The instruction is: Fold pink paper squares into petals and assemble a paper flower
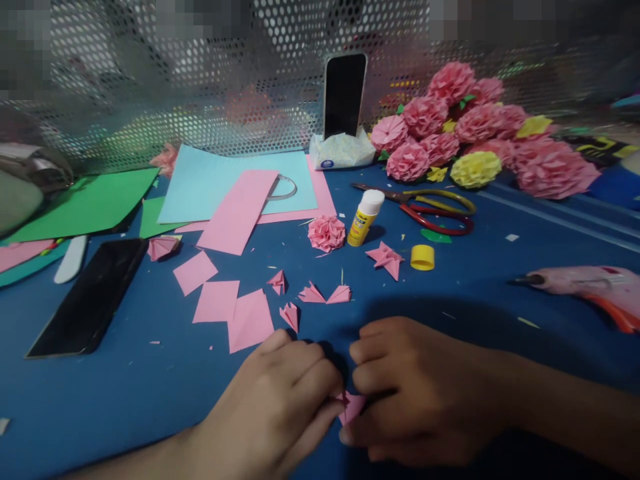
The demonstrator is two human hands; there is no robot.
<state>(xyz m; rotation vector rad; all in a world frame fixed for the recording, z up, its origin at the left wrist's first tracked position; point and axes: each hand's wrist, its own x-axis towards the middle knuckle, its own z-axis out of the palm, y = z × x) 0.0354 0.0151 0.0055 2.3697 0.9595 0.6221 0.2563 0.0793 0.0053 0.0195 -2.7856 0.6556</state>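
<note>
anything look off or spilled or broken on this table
Nothing looks spilled or broken. The one slightly odd thing is the upright phone at the back, perched on a soft white packet, which seems an unsteady base. Small paper scraps litter the blue tabletop, but they look like ordinary offcuts.

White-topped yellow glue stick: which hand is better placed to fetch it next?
Right, probably: the right hand sits nearer the glue stick, while folded pink paper pieces lie between it and the left hand. Both hands hold pink paper, though.
</note>
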